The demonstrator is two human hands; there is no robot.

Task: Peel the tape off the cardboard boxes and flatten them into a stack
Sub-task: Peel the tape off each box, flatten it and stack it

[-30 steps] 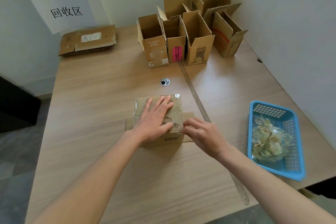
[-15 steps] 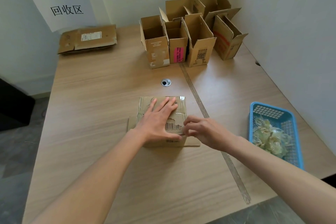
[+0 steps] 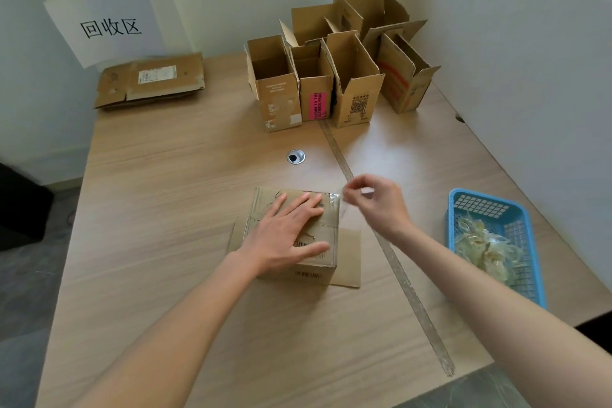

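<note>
A small taped cardboard box [image 3: 326, 230] stands near the middle of the wooden table with its bottom flaps spread out. My left hand [image 3: 288, 235] presses flat on its top, fingers straight. My right hand [image 3: 376, 204] is raised at the box's far right corner and pinches a strip of clear tape [image 3: 341, 199] that runs from the box's top edge to my fingers. A stack of flattened boxes [image 3: 150, 79] lies at the far left, under a paper sign on the wall.
Several open upright cardboard boxes [image 3: 334, 76] stand at the back of the table [image 3: 165, 209]. A blue basket [image 3: 496, 242] with crumpled peeled tape sits at the right edge. White walls close the back and right. A metal cable hole [image 3: 295, 156] lies behind the box.
My right hand has moved from the box's near right edge up and away to its far right corner, pulling a strip of tape off. My left hand stays pressed on the box.
</note>
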